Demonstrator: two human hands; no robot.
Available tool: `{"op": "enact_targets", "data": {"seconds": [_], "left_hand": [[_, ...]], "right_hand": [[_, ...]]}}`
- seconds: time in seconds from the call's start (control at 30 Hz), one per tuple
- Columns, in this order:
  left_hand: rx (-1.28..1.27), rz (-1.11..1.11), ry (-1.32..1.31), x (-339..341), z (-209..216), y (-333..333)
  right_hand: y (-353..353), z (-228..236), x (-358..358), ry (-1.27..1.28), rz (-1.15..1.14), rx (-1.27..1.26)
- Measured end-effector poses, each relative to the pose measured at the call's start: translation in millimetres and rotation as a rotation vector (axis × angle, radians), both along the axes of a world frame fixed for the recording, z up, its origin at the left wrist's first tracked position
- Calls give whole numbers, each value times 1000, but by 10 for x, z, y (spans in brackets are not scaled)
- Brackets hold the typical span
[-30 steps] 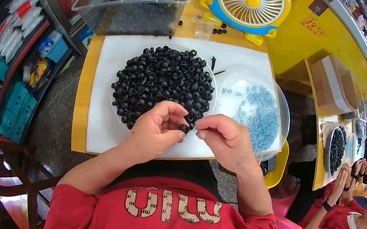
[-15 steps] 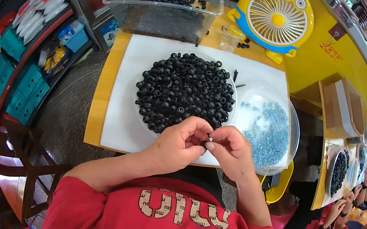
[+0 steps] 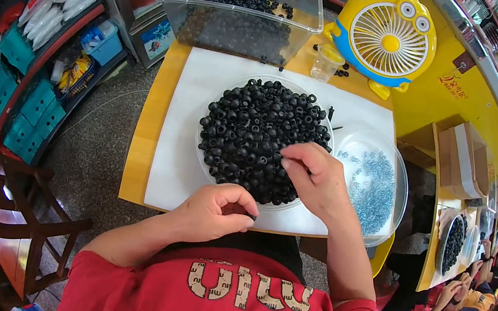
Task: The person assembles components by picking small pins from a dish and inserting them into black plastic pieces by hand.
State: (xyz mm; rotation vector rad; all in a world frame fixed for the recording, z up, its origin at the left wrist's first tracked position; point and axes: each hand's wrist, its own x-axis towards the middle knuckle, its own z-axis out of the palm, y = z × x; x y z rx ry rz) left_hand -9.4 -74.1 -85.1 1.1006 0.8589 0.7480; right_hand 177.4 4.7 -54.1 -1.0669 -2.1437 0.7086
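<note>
1. Left hand [image 3: 213,212] nearest the body, at the near edge of the counter [image 3: 147,132]. Its grip is pressed together, thumb against curled fingers, pinching a small black part [image 3: 250,216] that barely shows at the fingertips.

2. Right hand [image 3: 317,180] just beyond and to the right of the left grip, the two hands apart. Its grip is pinched, thumb and forefinger tips together on the heap of black rings [image 3: 259,134]; whether a ring sits between the tips cannot be told.

3. The black rings fill a shallow clear dish [image 3: 203,160], directly ahead of the left grip and under the right fingertips. The dish stands on a white mat [image 3: 180,131] that covers most of the counter.

4. Right of the right grip, touching the ring dish: a second clear dish [image 3: 396,200] holding small pale blue pieces [image 3: 372,186].

5. Beyond the ring heap, at the far edge of the mat: a clear plastic tub [image 3: 247,10] with more black parts inside. Right of it, a small clear cup [image 3: 328,62], then a yellow desk fan [image 3: 384,36].

6. Far right of both grips: another counter with a dish of black rings [image 3: 453,244], another person's hands [image 3: 454,297] near it.

7. Far left, at floor level: a rack of teal packets [image 3: 26,111].
</note>
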Motion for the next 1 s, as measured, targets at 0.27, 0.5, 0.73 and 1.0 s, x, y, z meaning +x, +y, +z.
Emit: {"op": "enact_targets", "data": {"seconds": [0.27,0.5,0.73,1.0], "left_hand": [[165,-15,29,-88,-65,54],[314,-71,103,-153,-20,97],[-47,-1,-153,-128,39,101],[-143,233,-376,70,147,207]], "right_hand": [[397,-119,-427,-164,-23,111],[519,-69,-588,-473,-34,99],[330,49,-244,-100,-21,-194],[-170,13,26,273,142,-420]]}}
